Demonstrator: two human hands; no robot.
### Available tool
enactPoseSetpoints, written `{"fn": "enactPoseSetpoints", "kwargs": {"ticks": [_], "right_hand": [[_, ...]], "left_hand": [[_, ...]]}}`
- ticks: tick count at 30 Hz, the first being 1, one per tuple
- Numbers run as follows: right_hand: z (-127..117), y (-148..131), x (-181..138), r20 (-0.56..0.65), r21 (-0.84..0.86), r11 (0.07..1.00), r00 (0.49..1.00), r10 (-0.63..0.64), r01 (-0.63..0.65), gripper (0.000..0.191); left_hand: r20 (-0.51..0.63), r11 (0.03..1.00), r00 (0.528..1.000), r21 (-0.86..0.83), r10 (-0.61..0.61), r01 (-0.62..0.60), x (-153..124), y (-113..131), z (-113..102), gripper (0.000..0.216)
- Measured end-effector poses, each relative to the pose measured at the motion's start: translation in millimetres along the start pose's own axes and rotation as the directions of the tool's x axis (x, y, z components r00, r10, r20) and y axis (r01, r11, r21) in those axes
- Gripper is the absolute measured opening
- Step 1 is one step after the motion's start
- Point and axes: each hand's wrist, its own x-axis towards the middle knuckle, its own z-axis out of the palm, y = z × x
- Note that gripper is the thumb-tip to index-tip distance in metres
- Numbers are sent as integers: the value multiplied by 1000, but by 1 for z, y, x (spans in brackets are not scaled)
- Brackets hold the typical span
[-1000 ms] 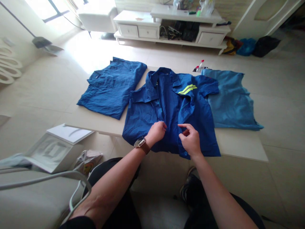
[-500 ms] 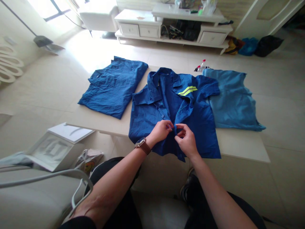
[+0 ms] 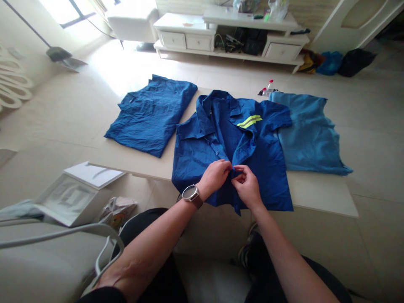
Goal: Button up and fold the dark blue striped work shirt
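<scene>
Shirt [image 3: 261, 168]: lying open-fronted on table [image 3: 318, 193].
Left hand [image 3: 216, 176]: pinching placket edge.
Right hand [image 3: 248, 187]: pinching opposite edge.
Advice: keeping both edges level.

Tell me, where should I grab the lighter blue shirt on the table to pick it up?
Grab the lighter blue shirt by its far edge near the small bottles, coming from the right side. That side lies bare, while its left edge tucks under the dark shirt that the left hand and right hand pinch.
</scene>
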Motion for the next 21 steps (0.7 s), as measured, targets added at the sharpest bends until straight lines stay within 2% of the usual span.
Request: {"fn": "enactPoseSetpoints", "kwargs": {"ticks": [5, 13, 16, 21], "right_hand": [[0, 6, 1, -28, 26, 1000, 1000, 3, -2, 35], [-1, 7, 3, -70, -30, 999, 997, -16, 14, 30], [-1, 6, 3, -110, -94, 995, 992, -56, 46, 27], [1, 7, 3, -132, -148, 986, 986, -99, 79, 24]], "left_hand": [[0, 999, 1000, 32, 17, -17, -1, 1, -1, 24], [-3, 1000, 1000, 26, 0, 0, -2, 5, -2, 25], [-7, 997, 999, -56, -51, 50, -2, 8, -1, 26], [13, 942, 975, -253, -223, 219, -1, 15, -1, 17]]}}
